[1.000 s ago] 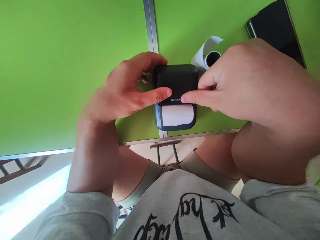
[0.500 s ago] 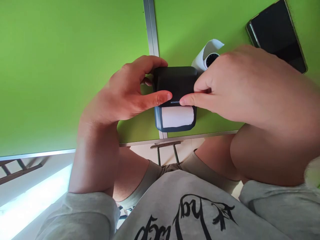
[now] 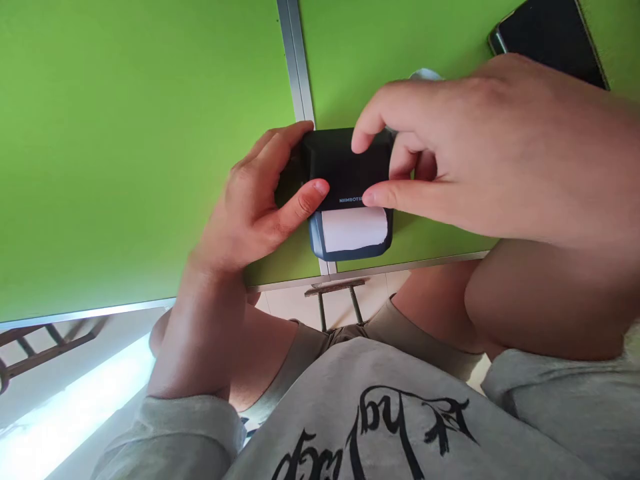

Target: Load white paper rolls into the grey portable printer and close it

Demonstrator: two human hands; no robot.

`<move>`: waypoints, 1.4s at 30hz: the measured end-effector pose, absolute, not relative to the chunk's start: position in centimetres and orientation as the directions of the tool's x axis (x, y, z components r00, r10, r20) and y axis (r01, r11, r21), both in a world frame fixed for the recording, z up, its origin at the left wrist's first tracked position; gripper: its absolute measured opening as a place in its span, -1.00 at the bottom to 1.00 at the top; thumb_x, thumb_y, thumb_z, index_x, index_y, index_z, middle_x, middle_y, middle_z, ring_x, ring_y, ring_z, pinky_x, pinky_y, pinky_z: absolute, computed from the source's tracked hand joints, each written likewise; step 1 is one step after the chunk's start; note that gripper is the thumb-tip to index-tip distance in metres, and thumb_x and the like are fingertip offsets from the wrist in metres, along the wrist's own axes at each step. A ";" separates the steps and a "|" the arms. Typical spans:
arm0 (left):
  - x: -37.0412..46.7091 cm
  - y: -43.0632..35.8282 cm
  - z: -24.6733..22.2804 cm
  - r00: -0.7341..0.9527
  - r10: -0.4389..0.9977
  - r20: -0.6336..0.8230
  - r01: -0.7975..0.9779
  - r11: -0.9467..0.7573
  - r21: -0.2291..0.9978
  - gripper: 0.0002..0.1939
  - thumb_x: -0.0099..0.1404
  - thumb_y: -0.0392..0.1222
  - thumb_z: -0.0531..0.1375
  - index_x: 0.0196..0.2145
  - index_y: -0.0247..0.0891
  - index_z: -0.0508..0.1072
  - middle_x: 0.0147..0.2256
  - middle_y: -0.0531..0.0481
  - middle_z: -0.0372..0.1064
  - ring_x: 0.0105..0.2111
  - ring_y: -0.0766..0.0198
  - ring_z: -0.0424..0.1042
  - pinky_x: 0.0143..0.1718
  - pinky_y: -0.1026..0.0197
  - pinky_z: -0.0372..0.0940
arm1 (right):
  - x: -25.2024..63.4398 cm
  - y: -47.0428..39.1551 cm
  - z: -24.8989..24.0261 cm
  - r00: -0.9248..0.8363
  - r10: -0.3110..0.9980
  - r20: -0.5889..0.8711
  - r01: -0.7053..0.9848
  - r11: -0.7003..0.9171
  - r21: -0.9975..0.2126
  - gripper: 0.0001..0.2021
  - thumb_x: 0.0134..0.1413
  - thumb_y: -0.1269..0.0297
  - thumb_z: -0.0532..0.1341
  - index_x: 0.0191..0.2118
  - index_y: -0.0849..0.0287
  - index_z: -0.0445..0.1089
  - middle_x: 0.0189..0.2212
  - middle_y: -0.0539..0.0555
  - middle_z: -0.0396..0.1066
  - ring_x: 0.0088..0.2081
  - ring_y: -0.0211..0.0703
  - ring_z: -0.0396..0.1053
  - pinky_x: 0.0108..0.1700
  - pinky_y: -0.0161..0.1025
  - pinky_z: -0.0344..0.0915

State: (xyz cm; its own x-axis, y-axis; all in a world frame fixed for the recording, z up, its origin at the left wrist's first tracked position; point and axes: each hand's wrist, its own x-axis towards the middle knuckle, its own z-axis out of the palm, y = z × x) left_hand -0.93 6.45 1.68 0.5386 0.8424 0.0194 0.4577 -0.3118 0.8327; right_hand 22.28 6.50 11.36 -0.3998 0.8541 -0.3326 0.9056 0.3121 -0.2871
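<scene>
The left hand (image 3: 250, 207) grips the black NIIMBOT device (image 3: 345, 175) at nine o'clock; the right hand (image 3: 475, 150), loosely open, touches its three-o'clock side.

Green tabletop (image 3: 125, 153), split by a metal strip (image 3: 296, 60) running to the near edge, which has thin silvery trim (image 3: 100, 312). Flat blk. phone-like device (image 3: 550, 40) lies askew on table's right part, well back fr. near edge, partly hidden. Below near edge, approx. mid: small brownish bar (image 3: 336, 289) w/ two legs. Below its left stretch: brown rail frame (image 3: 55, 350) & v. bright patch (image 3: 80, 407) on pale floor (image 3: 375, 297).
</scene>
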 end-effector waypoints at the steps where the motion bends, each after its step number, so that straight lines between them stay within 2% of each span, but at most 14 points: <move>1: -0.9 6.3 1.7 0.542 0.840 0.031 0.457 -0.326 0.828 -0.29 0.46 0.37 0.10 0.30 -0.19 0.31 0.19 -0.19 0.43 0.15 -0.02 0.48 0.20 -0.07 0.40 | 22.1 6.6 11.3 -0.397 0.851 -0.344 0.909 0.313 -0.275 -0.68 0.23 0.17 0.26 0.08 -0.01 0.47 -0.35 0.01 0.53 -0.41 -0.21 0.35 -0.33 -0.17 0.12; 5: -1.1 6.1 1.7 0.554 0.831 0.051 0.441 -0.344 0.829 -0.32 0.50 0.29 0.08 0.32 -0.27 0.29 0.21 -0.22 0.42 0.16 0.00 0.47 0.20 -0.09 0.39 | 21.6 6.4 10.8 -0.386 0.855 -0.345 0.913 0.302 -0.274 -0.68 0.23 0.17 0.25 0.08 -0.03 0.45 -0.36 -0.03 0.51 -0.42 -0.23 0.33 -0.31 -0.17 0.12; 9: -1.3 6.6 1.3 0.547 0.837 -0.011 0.402 -0.251 0.881 -0.27 0.42 0.39 0.13 0.30 -0.17 0.30 0.14 -0.18 0.49 0.13 -0.01 0.47 0.25 -0.16 0.35 | 21.6 6.3 10.5 -0.408 0.857 -0.315 0.899 0.315 -0.305 -0.68 0.24 0.13 0.25 0.08 -0.04 0.42 -0.41 -0.09 0.48 -0.41 -0.24 0.35 -0.28 -0.17 0.14; 12: -1.0 6.7 1.4 0.543 0.840 0.010 0.392 -0.264 0.881 -0.29 0.42 0.36 0.14 0.27 -0.22 0.33 0.12 -0.22 0.48 0.11 -0.03 0.47 0.24 -0.17 0.34 | 21.5 6.3 10.4 -0.419 0.845 -0.331 0.895 0.325 -0.304 -0.68 0.27 0.13 0.22 0.10 0.03 0.41 -0.41 -0.04 0.49 -0.41 -0.21 0.35 -0.26 -0.16 0.18; 15: -0.4 6.7 1.9 0.532 0.845 0.050 0.468 -0.343 0.814 -0.31 0.47 0.31 0.07 0.24 -0.33 0.37 0.09 -0.28 0.46 0.03 -0.04 0.49 0.15 -0.13 0.38 | 21.2 6.2 10.5 -0.415 0.855 -0.310 0.902 0.344 -0.261 -0.66 0.27 0.13 0.20 0.10 0.09 0.41 -0.41 0.02 0.48 -0.40 -0.16 0.34 -0.20 -0.11 0.18; 17: -0.1 6.7 2.3 0.512 0.856 0.074 0.522 -0.379 0.764 -0.28 0.45 0.40 0.00 0.21 -0.23 0.43 -0.02 -0.20 0.49 -0.08 -0.01 0.49 0.02 -0.09 0.39 | 21.0 6.2 10.6 -0.412 0.857 -0.309 0.906 0.352 -0.233 -0.64 0.29 0.12 0.13 0.12 0.09 0.39 -0.39 0.05 0.48 -0.37 -0.10 0.37 -0.17 -0.07 0.19; 20: 0.0 6.9 2.7 0.512 0.854 0.090 0.515 -0.390 0.763 -0.20 0.40 0.51 -0.01 0.18 -0.21 0.49 -0.12 -0.17 0.50 -0.19 0.04 0.46 -0.10 -0.05 0.38 | 20.7 6.4 10.8 -0.391 0.861 -0.325 0.919 0.344 -0.195 -0.58 0.27 0.12 0.11 0.20 0.06 0.34 -0.35 0.08 0.50 -0.31 -0.02 0.41 -0.17 -0.06 0.20; 25: -0.2 6.2 3.0 0.554 0.829 0.076 0.511 -0.411 0.755 -0.26 0.48 0.40 -0.04 0.36 -0.13 0.31 0.09 -0.19 0.46 0.02 0.01 0.49 0.06 -0.03 0.41 | 20.2 6.8 11.1 -0.367 0.876 -0.314 0.927 0.316 -0.201 -0.59 0.25 0.17 0.17 0.18 0.07 0.39 -0.35 0.09 0.49 -0.30 -0.04 0.40 -0.21 -0.10 0.15; 28: -0.3 4.7 2.7 0.529 0.848 0.032 0.568 -0.382 0.729 -0.21 0.51 0.31 -0.06 0.47 -0.25 0.10 0.32 -0.31 0.25 0.25 -0.06 0.39 0.21 -0.09 0.39 | 20.3 7.0 11.2 -0.402 0.861 -0.313 0.910 0.336 -0.243 -0.60 0.24 0.22 0.18 0.17 0.06 0.41 -0.38 0.06 0.46 -0.30 -0.09 0.39 -0.30 -0.16 0.06; 30: -0.2 3.3 2.1 0.516 0.856 0.030 0.607 -0.389 0.693 -0.09 0.47 0.39 -0.08 0.51 -0.28 -0.04 0.41 -0.37 0.11 0.29 -0.17 0.36 0.17 -0.16 0.44 | 20.5 7.2 11.1 -0.424 0.844 -0.328 0.897 0.342 -0.278 -0.60 0.25 0.23 0.17 0.17 0.08 0.41 -0.39 0.06 0.43 -0.27 -0.11 0.38 -0.32 -0.19 0.04; 33: 0.1 1.7 1.1 0.488 0.871 0.056 0.666 -0.413 0.621 0.02 0.40 0.49 -0.04 0.53 -0.24 -0.14 0.47 -0.35 0.00 0.45 -0.28 0.13 0.31 -0.27 0.36 | 20.9 7.3 10.9 -0.440 0.850 -0.290 0.882 0.349 -0.316 -0.61 0.22 0.31 0.13 0.14 0.11 0.44 -0.44 0.04 0.36 -0.26 -0.13 0.36 -0.31 -0.20 0.04; 37: 0.4 1.0 0.5 0.448 0.891 0.078 0.699 -0.403 0.591 0.17 0.27 0.60 0.08 0.54 -0.20 -0.13 0.46 -0.36 0.05 0.44 -0.31 0.14 0.36 -0.33 0.32 | 20.8 7.3 10.7 -0.457 0.846 -0.276 0.874 0.369 -0.315 -0.57 0.17 0.34 0.14 0.14 0.13 0.44 -0.46 0.03 0.32 -0.25 -0.13 0.36 -0.31 -0.19 0.00; 40: 0.3 1.0 0.6 0.434 0.897 0.088 0.711 -0.401 0.577 0.32 0.12 0.63 0.24 0.51 -0.34 -0.02 0.42 -0.46 0.12 0.39 -0.37 0.24 0.34 -0.34 0.35 | 20.7 7.1 10.8 -0.451 0.843 -0.293 0.882 0.371 -0.290 -0.56 0.20 0.32 0.14 0.19 0.16 0.40 -0.44 0.05 0.35 -0.23 -0.08 0.39 -0.32 -0.19 0.00; 42: -0.1 1.0 0.6 0.442 0.891 0.106 0.711 -0.420 0.564 0.33 0.09 0.60 0.30 0.51 -0.35 0.03 0.40 -0.45 0.17 0.36 -0.36 0.29 0.34 -0.29 0.37 | 20.7 7.0 10.7 -0.459 0.844 -0.277 0.878 0.383 -0.287 -0.56 0.21 0.32 0.12 0.19 0.17 0.40 -0.42 0.07 0.38 -0.23 -0.06 0.41 -0.31 -0.18 -0.01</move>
